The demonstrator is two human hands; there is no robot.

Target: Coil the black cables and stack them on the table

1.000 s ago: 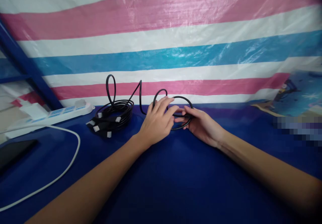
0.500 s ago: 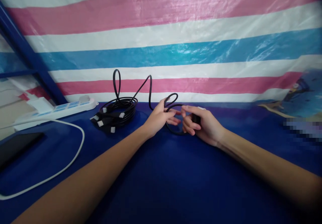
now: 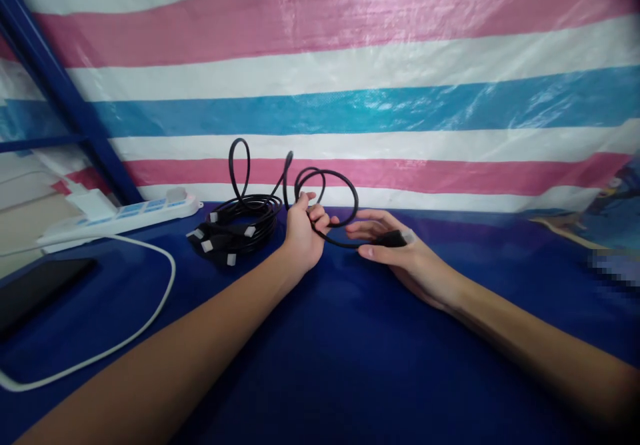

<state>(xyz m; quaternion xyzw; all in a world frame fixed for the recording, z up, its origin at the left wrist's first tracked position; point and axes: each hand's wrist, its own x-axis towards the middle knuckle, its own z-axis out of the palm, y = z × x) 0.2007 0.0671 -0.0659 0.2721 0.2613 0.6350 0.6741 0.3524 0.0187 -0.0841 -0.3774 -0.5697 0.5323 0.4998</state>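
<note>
My left hand (image 3: 303,230) is closed round a black cable (image 3: 345,182), lifting a loop of it above the blue table (image 3: 350,365). My right hand (image 3: 395,248) holds the same cable's plug end (image 3: 397,238), which lies across its fingers under the thumb, metal tip pointing right. The cable runs back from my left hand to a pile of coiled black cables (image 3: 235,225) with several silver-tipped plugs, lying just left of my left hand.
A white power strip (image 3: 125,215) lies at the back left, its white cord (image 3: 145,312) curving over the table. A dark flat device (image 3: 35,292) sits at the left edge. A striped pink, white and blue tarp (image 3: 350,85) hangs behind. A blue post (image 3: 60,92) leans at the left.
My left hand has closed on the cable and raised a loop off the table. My right hand has shifted its grip, so the plug now lies along its fingers.
</note>
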